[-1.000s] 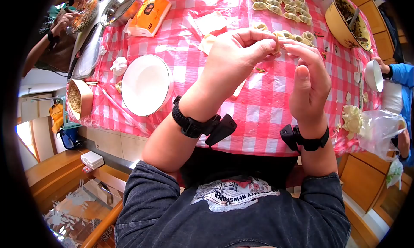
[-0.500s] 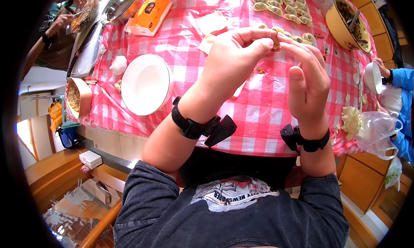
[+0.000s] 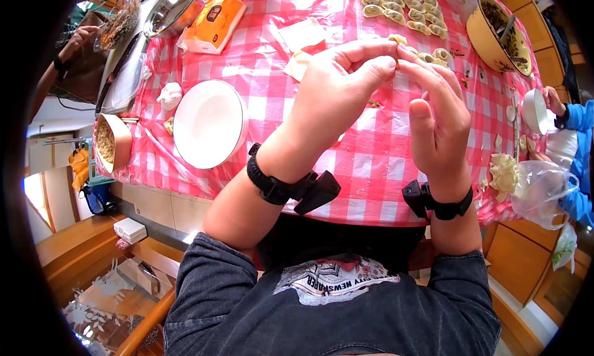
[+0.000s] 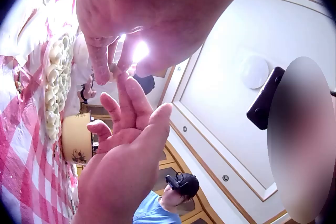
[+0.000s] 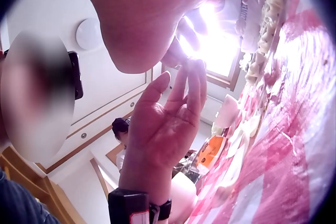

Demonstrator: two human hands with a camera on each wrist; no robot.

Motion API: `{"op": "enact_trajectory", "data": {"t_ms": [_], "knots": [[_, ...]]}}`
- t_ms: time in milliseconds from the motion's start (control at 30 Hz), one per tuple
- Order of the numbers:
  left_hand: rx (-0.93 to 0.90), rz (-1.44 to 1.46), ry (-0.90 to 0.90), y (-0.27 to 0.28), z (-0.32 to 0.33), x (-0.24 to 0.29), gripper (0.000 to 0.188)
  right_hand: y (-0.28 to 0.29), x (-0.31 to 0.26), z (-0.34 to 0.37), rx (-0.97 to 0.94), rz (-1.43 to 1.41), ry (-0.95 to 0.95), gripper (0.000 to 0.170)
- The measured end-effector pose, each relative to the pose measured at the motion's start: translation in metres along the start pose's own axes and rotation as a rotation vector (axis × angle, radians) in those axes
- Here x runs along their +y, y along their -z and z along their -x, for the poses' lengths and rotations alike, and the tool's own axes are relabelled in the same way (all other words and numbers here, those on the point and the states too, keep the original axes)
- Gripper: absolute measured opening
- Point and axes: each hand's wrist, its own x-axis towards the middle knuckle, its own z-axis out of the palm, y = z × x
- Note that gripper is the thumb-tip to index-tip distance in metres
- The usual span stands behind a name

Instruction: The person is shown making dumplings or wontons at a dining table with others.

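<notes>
My left hand [image 3: 343,77] pinches a small folded wonton [image 3: 398,40] between thumb and fingers, its pale edge peeking out above the fingertips. From the other side my right hand [image 3: 442,118] meets it with nearly straight fingers, the thumb held apart. Most of the wonton is hidden behind the fingers; in the left wrist view only a bit shows where both sets of fingertips meet. Just beyond the hands lie a few finished wontons [image 3: 440,55], with rows of more wontons [image 3: 405,6] farther back. Square wrappers [image 3: 298,65] lie left of the left hand.
A white bowl [image 3: 210,124] stands at left near an orange packet [image 3: 213,23], garlic [image 3: 169,96] and a metal bowl [image 3: 173,12]. A yellow basin [image 3: 489,34] of dark filling stands at back right. Other people work at both sides; a plastic bag [image 3: 544,189] hangs at the right edge.
My fingertips have shifted slightly around the wonton, and its pale edge now shows above them. My right hand has edged a little left. The other people's hands at both sides have moved.
</notes>
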Motion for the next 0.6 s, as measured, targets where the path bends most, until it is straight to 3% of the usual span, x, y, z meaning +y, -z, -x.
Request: {"op": "enact_trajectory", "data": {"t_ms": [533, 600], "knots": [[0.048, 0.078, -0.017, 0.0, -0.0009, -0.0011, 0.027, 0.0009, -0.0054, 0.0008, -0.028, -0.074, -0.077, 0.041], [0.002, 0.009, -0.017, 0.0021, -0.0008, -0.0001, 0.032, 0.001, -0.0058, 0.0008, -0.029, -0.069, -0.078, 0.04]]}}
